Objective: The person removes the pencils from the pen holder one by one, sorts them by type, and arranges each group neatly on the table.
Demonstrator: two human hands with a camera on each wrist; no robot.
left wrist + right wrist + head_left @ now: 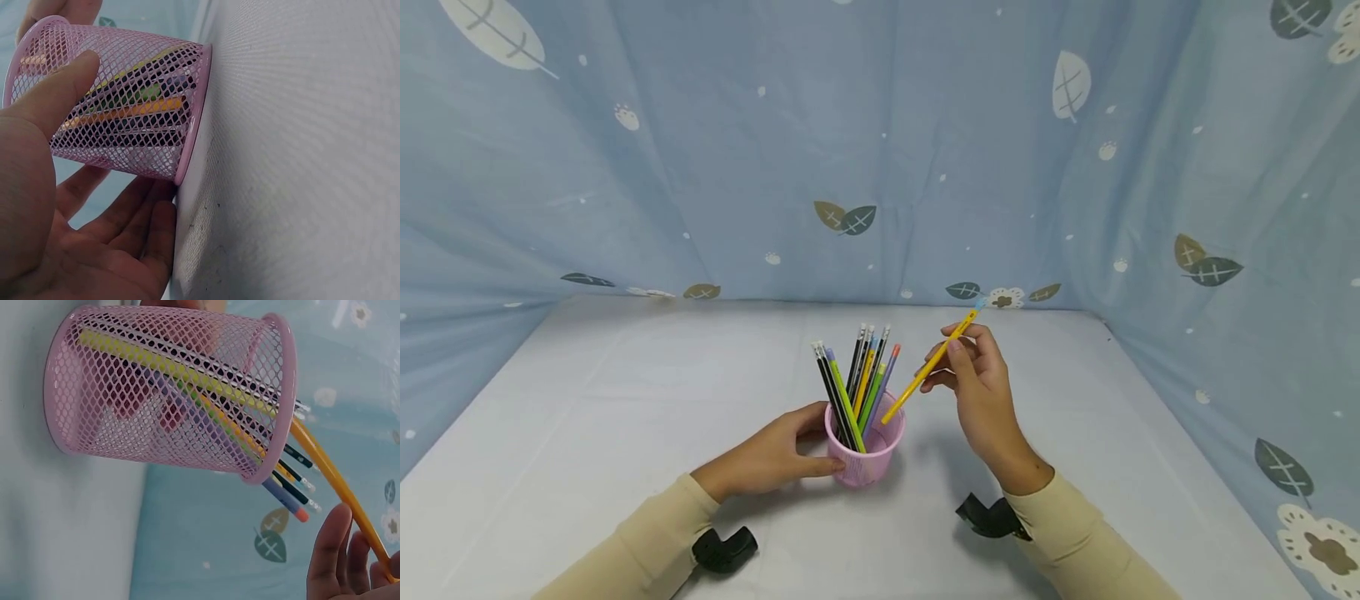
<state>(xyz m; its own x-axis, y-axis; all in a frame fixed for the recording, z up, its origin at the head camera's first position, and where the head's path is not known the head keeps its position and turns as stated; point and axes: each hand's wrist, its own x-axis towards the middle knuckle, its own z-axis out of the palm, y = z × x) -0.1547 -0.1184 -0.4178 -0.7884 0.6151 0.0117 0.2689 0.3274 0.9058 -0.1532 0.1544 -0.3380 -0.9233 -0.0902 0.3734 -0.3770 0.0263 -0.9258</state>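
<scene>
My left hand [771, 457] holds the pink mesh pencil cup [863, 472] from the left, thumb across its near side and fingers behind. The cup stands upright on the table with several pencils leaning in it: black, lime green [846, 400], green, yellow, and a purple one [883, 385] with a reddish end. On the right, my right hand [985, 400] pinches a yellow pencil [925, 372] between thumb and fingers. That pencil slants, its light-blue end up and its lower end at the cup's mouth. In the right wrist view, the held pencil [331, 473] meets the rim visually; contact is unclear.
A white cloth-covered table [647, 375] lies under the cup. Blue leaf-patterned fabric [722, 150] hangs along the back and both sides. Black wrist mounts [724, 550] sit at both sleeve cuffs.
</scene>
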